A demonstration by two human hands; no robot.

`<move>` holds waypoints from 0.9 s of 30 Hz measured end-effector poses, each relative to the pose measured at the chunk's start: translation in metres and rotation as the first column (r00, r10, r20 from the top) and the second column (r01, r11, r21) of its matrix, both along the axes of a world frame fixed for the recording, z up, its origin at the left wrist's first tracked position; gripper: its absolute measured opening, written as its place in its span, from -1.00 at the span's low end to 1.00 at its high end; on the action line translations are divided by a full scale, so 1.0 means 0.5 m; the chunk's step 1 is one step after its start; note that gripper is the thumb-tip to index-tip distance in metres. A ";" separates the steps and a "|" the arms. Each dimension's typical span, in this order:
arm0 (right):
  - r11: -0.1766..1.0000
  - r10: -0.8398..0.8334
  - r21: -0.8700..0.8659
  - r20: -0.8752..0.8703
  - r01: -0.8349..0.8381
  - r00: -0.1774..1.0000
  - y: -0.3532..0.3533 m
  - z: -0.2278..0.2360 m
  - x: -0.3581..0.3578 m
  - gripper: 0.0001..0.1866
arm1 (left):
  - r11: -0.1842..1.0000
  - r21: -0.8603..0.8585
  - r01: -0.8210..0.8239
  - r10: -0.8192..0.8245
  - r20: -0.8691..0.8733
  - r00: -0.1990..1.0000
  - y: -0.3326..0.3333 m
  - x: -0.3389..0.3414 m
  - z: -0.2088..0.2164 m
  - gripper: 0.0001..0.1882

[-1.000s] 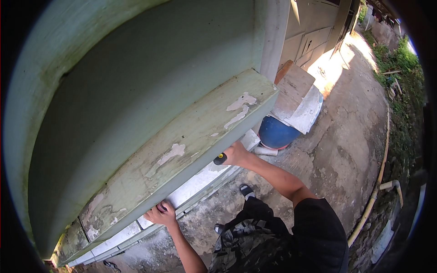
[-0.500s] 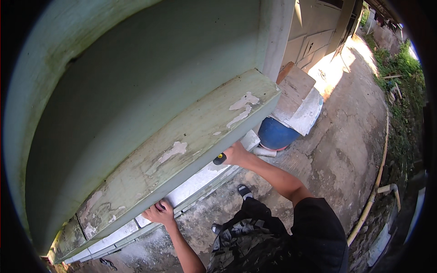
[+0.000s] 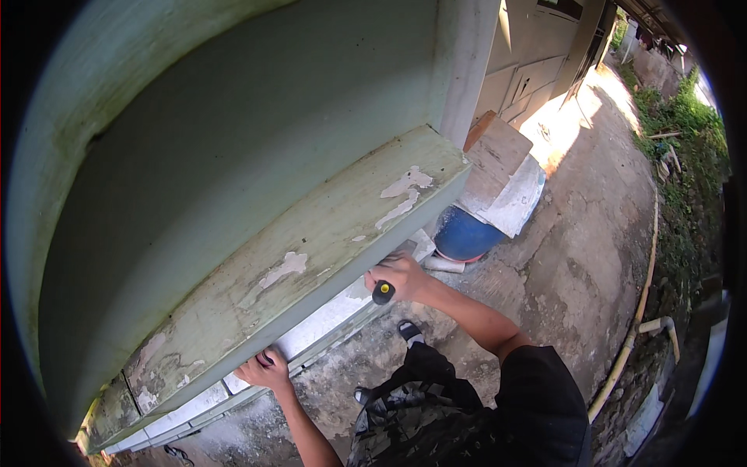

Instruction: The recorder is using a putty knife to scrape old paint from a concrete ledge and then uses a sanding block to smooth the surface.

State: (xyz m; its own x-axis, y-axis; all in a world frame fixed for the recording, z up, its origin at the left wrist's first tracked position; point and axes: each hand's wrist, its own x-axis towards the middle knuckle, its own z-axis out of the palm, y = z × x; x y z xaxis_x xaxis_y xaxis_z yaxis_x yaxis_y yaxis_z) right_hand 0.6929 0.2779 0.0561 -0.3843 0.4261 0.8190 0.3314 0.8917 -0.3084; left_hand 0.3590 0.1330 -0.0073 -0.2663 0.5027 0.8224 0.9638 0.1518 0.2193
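Observation:
My right hand (image 3: 398, 276) is closed round a hand tool with a black handle (image 3: 383, 293) that has a yellow spot at its butt end. The tool's working end is hidden by my fingers and the ledge, so its kind cannot be told. Just under the front edge of the pale green ledge (image 3: 342, 226), that hand hovers at the white lower surface (image 3: 327, 319). Further left, my left hand (image 3: 266, 369) is closed by the ledge's lower edge, with a small dark object (image 3: 267, 359) showing between thumb and fingers. Paint has peeled off the ledge in patches.
A blue tub (image 3: 467, 236) stands right of the ledge, with boards (image 3: 498, 159) on top. My sandalled feet (image 3: 410, 333) are on the rough concrete ground (image 3: 560, 288). Along the right runs a pale pipe (image 3: 642, 303) beside plants. A green wall (image 3: 257, 132) rises behind the ledge.
My right hand has come slightly down and nearer, and more of the black handle shows below it. My left hand stays at about the same place on the ledge.

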 end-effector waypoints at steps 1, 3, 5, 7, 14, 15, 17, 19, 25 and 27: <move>0.999 -0.044 0.025 -0.019 0.044 0.999 0.036 -0.019 0.017 -0.77 | 1.000 -0.005 -0.001 0.001 0.017 1.000 -0.002 -0.006 -0.002 -0.72; 0.990 -0.143 -0.026 -0.061 0.142 0.988 0.048 -0.008 0.035 -0.80 | 1.000 -0.019 -0.003 0.003 0.022 1.000 -0.001 -0.002 -0.002 -0.74; 0.998 -0.062 -0.030 -0.172 0.057 0.983 0.024 0.034 0.014 -0.80 | 1.000 0.021 -0.006 0.006 0.000 1.000 0.002 0.003 0.009 -0.74; 1.000 0.029 0.014 -0.086 -0.028 0.996 -0.011 0.023 -0.019 -0.80 | 1.000 0.013 -0.008 0.008 0.000 1.000 -0.001 -0.002 0.001 -0.74; 1.000 0.023 0.014 -0.099 -0.022 0.995 -0.006 0.026 -0.036 -0.84 | 1.000 0.005 -0.001 0.000 0.012 1.000 -0.002 0.001 0.004 -0.75; 1.000 0.021 0.014 -0.101 -0.020 0.995 0.003 0.018 -0.032 -0.84 | 1.000 0.005 0.001 -0.001 0.010 1.000 -0.006 -0.002 0.002 -0.75; 0.999 -0.043 0.021 -0.101 0.046 0.994 0.045 -0.001 -0.015 -0.81 | 1.000 0.005 -0.004 0.003 0.029 1.000 -0.001 -0.004 -0.004 -0.75; 0.997 -0.055 -0.052 -0.141 0.048 0.988 0.031 0.031 -0.028 -0.80 | 1.000 0.000 -0.027 0.027 0.032 0.999 -0.002 0.001 -0.001 -0.76; 0.997 -0.070 0.044 0.039 0.069 0.997 0.058 -0.013 -0.013 -0.82 | 1.000 0.003 -0.019 0.019 0.033 0.999 -0.003 0.005 0.007 -0.77; 0.998 -0.058 0.031 -0.004 0.058 0.998 0.027 -0.024 -0.037 -0.82 | 1.000 0.009 -0.017 0.016 0.032 0.999 0.001 0.004 0.009 -0.77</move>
